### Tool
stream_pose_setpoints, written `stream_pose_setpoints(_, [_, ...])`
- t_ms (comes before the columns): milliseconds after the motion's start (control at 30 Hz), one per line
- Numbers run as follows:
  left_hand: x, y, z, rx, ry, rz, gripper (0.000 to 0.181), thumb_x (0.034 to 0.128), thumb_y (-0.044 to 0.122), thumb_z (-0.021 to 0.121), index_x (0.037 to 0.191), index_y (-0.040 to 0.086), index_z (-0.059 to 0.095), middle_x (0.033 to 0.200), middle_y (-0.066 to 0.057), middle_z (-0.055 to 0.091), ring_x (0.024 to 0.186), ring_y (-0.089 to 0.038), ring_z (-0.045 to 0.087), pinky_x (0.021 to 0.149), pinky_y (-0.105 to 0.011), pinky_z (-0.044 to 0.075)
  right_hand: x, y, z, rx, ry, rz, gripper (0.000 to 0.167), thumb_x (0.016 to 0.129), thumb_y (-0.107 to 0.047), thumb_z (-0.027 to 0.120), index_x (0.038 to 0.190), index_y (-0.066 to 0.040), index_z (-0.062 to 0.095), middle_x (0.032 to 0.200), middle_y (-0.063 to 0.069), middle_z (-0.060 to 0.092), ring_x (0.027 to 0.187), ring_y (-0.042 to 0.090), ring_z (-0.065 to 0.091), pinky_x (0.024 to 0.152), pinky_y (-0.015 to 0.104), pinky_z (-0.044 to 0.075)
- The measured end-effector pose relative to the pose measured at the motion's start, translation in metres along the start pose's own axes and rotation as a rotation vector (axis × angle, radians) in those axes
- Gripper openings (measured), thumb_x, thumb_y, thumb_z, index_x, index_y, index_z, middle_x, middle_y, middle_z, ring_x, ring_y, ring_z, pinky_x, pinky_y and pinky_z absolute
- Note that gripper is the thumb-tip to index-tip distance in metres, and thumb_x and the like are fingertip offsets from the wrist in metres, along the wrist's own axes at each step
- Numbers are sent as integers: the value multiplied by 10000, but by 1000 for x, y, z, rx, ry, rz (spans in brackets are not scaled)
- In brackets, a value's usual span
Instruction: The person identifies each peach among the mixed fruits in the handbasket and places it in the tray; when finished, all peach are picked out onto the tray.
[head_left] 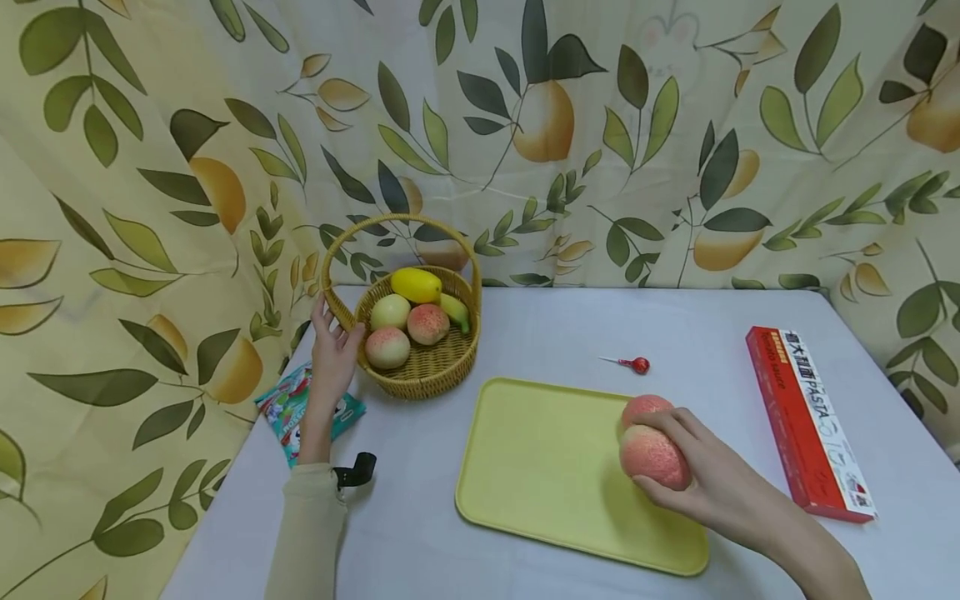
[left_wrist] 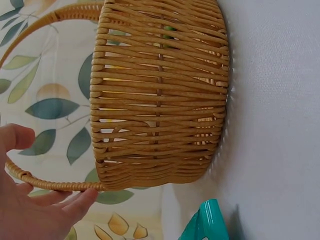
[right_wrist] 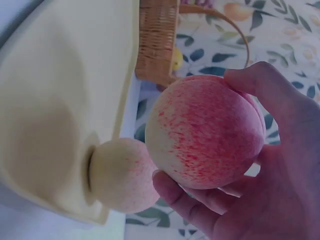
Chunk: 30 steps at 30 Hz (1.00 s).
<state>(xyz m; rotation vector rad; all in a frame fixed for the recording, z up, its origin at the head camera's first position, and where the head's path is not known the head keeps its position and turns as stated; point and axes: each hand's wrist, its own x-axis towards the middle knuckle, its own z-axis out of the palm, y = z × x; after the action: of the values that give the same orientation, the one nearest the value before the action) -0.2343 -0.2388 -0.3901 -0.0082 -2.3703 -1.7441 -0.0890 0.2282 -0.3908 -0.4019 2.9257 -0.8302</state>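
My right hand (head_left: 701,471) grips a pink-and-cream peach (head_left: 654,457), with thumb and fingers curled round it in the right wrist view. Behind it, a second peach (right_wrist: 122,175) stands on the yellow tray (head_left: 536,467) near its right end. My left hand (head_left: 332,354) is at the left base of the wicker basket's handle (head_left: 401,218). Its fingers touch the handle, and the thumb stands apart in the left wrist view. Inside the basket (head_left: 427,387) lie two peaches, a pale round fruit (head_left: 391,312), a yellow fruit (head_left: 416,285) and a banana (head_left: 454,312).
A teal snack packet (head_left: 348,414) lies under my left forearm. Behind the tray is a red lollipop (head_left: 639,365) on a white stick. To the right lies a red-and-white pasta box (head_left: 810,421). A leaf-patterned curtain (head_left: 540,192) borders the white table (head_left: 408,508).
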Motion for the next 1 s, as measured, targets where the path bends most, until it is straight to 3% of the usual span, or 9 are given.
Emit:
stream_pose_setpoints(67, [1, -1, 0, -2, 0, 0, 825, 1067, 184, 520, 1656, 164, -57, 1707, -259, 90, 1541, -477, 271, 1239, -567, 329, -5, 4, 1, 24, -24, 45, 661, 875, -550, 761, 1418, -286, 492, 1297, 2, 546, 1044, 171, 611, 688, 199, 560])
stream_pose_setpoints(233, [-1, -3, 0, -7, 5, -9, 822, 1065, 173, 516, 1656, 158, -56, 1708, -252, 96, 1539, -474, 280, 1246, -560, 320, -12, 15, 10, 61, -101, 136, 763, 884, -590, 725, 1473, -203, 433, 1363, 72, 558, 1136, 234, 597, 738, 314, 629])
stream_pose_setpoints(300, [2, -10, 0, -8, 9, -7, 825, 1065, 172, 516, 1657, 174, -57, 1710, -243, 97, 1541, -468, 281, 1247, -563, 315, -14, 20, 13, 63, -122, 146, 781, 879, -585, 733, 1473, -174, 434, 1378, 93, 559, 1161, 252, 588, 763, 351, 639])
stream_pose_setpoints(467, [14, -35, 1, 0, 28, 22, 830, 1067, 236, 527, 1654, 292, -57, 1725, -178, 107, 1552, -414, 290, 1252, -551, 315, -17, 28, 20, 22, -130, 111, 752, 875, -567, 747, 1444, -155, 479, 1365, 73, 574, 1163, 233, 583, 789, 289, 597])
stream_pose_setpoints(600, [15, -39, 0, 8, 38, 45, 833, 1066, 248, 535, 1650, 326, -55, 1729, -153, 129, 1549, -392, 311, 1248, -545, 323, -17, 30, 27, -14, -78, 48, 683, 862, -555, 770, 1381, -170, 549, 1300, 21, 603, 1122, 200, 595, 827, 300, 581])
stream_pose_setpoints(733, [12, -33, 0, -5, 30, 30, 835, 1065, 217, 532, 1654, 299, -54, 1727, -165, 120, 1550, -404, 302, 1254, -547, 313, -15, 29, 29, -23, -96, 46, 679, 849, -571, 774, 1367, -186, 561, 1293, 8, 600, 1125, 179, 591, 863, 321, 582])
stream_pose_setpoints(1000, [1, -4, 0, -6, 9, -14, 818, 1066, 168, 519, 1659, 173, -46, 1713, -234, 107, 1548, -448, 278, 1255, -543, 311, -12, 29, 28, -41, -171, 80, 702, 856, -607, 744, 1400, -209, 545, 1327, 46, 603, 1146, 213, 601, 866, 431, 580])
